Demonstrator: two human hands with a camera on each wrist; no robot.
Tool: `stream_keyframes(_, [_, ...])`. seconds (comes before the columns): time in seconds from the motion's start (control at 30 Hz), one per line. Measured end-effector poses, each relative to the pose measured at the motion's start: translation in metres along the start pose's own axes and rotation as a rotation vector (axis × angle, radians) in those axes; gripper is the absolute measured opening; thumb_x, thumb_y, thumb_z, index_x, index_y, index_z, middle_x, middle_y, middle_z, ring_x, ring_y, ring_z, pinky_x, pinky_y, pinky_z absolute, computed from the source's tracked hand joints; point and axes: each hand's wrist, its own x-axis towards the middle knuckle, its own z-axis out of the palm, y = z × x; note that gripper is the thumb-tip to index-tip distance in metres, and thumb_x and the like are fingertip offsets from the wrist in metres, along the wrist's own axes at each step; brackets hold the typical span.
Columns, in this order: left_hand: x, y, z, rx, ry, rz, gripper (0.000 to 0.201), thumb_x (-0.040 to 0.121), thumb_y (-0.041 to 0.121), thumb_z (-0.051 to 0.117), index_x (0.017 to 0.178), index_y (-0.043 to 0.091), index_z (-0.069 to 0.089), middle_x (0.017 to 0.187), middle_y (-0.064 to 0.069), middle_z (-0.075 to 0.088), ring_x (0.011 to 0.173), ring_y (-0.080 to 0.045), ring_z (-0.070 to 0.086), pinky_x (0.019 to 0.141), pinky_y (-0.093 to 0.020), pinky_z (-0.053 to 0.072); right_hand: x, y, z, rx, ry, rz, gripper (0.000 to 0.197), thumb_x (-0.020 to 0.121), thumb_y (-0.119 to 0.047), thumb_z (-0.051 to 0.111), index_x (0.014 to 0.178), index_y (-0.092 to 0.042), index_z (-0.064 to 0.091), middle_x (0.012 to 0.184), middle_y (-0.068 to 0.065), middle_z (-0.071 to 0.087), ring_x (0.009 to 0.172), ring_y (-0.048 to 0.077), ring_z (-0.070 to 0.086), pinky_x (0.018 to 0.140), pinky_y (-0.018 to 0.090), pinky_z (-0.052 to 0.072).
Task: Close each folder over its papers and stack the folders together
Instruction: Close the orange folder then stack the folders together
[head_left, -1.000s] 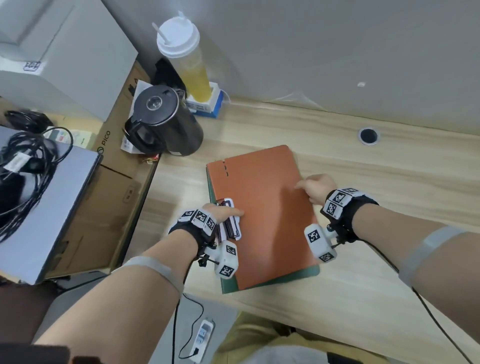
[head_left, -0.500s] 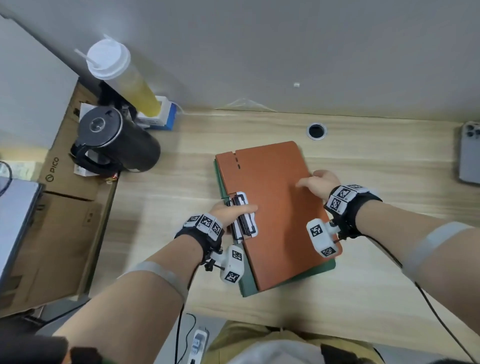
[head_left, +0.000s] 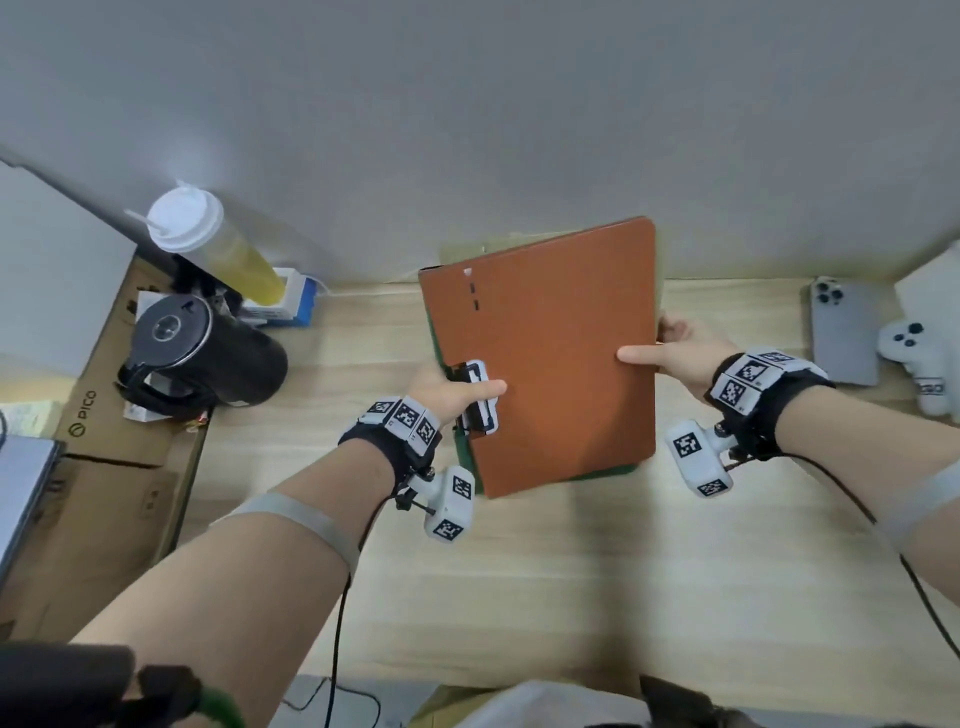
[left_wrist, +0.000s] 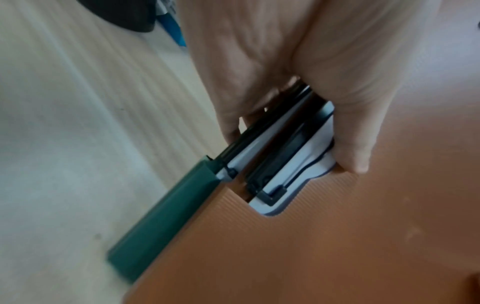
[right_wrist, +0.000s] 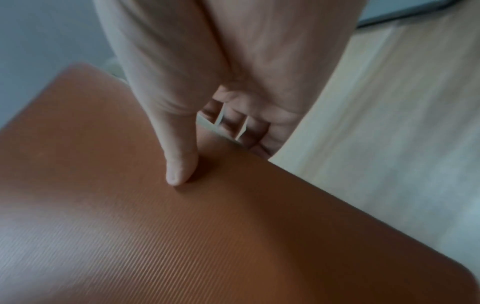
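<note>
The orange folder (head_left: 545, 358) lies closed on top of a dark green folder (left_wrist: 166, 214), and both are gripped together, lifted and tilted above the wooden desk (head_left: 571, 561), their far edge toward the grey wall (head_left: 467, 104). The left hand (head_left: 447, 387) pinches the stack at its spine side: the thumb lies across the black-and-white clip (head_left: 478, 397) on the orange cover, the other fingers curl underneath. The right hand (head_left: 680, 353) clamps the opposite long edge, thumb pressed flat on the cover, fingers wrapped under the stack. Only a thin green strip shows along the left and near edges of the orange cover. To the left on the desk stand a black kettle (head_left: 202, 358) and, behind it, a cup of yellow drink with a white lid (head_left: 208, 239). To the right lie a grey phone (head_left: 844, 332) and a white controller (head_left: 919, 358) just beside it.
</note>
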Motion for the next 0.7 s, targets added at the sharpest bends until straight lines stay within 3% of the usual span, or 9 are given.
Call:
stream_keyframes(0.13, [0.001,0.028,0.001,-0.047,0.096,0.113,0.051,0.067,0.016,0.091,0.112,0.01,0.067,0.108,-0.005,0.072,0.099,-0.022,0.068,0.093,-0.037,0.054,-0.004,-0.025,-0.016,0.004,0.062,-0.143,0.045,0.064,0.005,0.083,0.103,-0.015,0.071,0.112,0.009,0.073,0.107,0.026,0.068,0.099,0.045,0.05])
stream_keyframes(0.27, [0.001,0.035,0.007,-0.043,0.12,0.173,0.048,0.068,0.013,0.09,0.11,0.007,0.069,0.106,-0.006,0.072,0.099,-0.023,0.068,0.096,-0.039,0.054,-0.015,-0.03,-0.021,-0.039,0.1,-0.175,0.044,0.063,0.007,0.083,0.095,-0.02,0.07,0.103,0.006,0.074,0.101,0.028,0.07,0.095,0.044,0.052])
stream_keyframes(0.4, [-0.006,0.026,0.014,0.094,0.074,0.232,0.053,0.069,0.019,0.089,0.116,0.011,0.067,0.107,-0.001,0.07,0.094,-0.014,0.065,0.082,-0.023,0.048,-0.026,-0.02,-0.013,-0.16,0.13,-0.119,0.036,0.07,0.005,0.078,0.093,-0.02,0.064,0.087,-0.009,0.069,0.083,0.013,0.067,0.084,0.033,0.052])
stream_keyframes(0.5, [-0.007,0.015,0.021,0.093,0.039,0.204,0.063,0.067,0.018,0.091,0.123,0.009,0.062,0.107,-0.001,0.07,0.082,-0.002,0.065,0.058,-0.001,0.046,-0.032,-0.008,-0.003,-0.221,0.152,-0.105,0.03,0.069,0.006,0.074,0.079,-0.02,0.062,0.079,-0.006,0.066,0.076,0.012,0.063,0.077,0.03,0.05])
stream_keyframes(0.6, [-0.007,0.011,0.025,0.071,-0.002,0.171,0.061,0.073,0.012,0.087,0.126,0.004,0.059,0.097,0.0,0.067,0.064,0.009,0.057,0.045,0.003,0.04,-0.033,-0.003,0.002,-0.227,0.195,-0.097,0.029,0.071,0.01,0.069,0.07,-0.016,0.057,0.069,-0.002,0.06,0.067,0.014,0.058,0.063,0.027,0.045])
stream_keyframes(0.7, [-0.012,0.018,0.028,0.036,-0.014,0.167,0.055,0.08,0.006,0.08,0.129,0.004,0.055,0.081,0.009,0.058,0.052,0.012,0.056,0.043,0.003,0.039,-0.029,-0.001,0.002,-0.242,0.198,-0.111,0.028,0.071,0.009,0.069,0.068,-0.015,0.056,0.068,0.0,0.059,0.067,0.017,0.057,0.066,0.029,0.045])
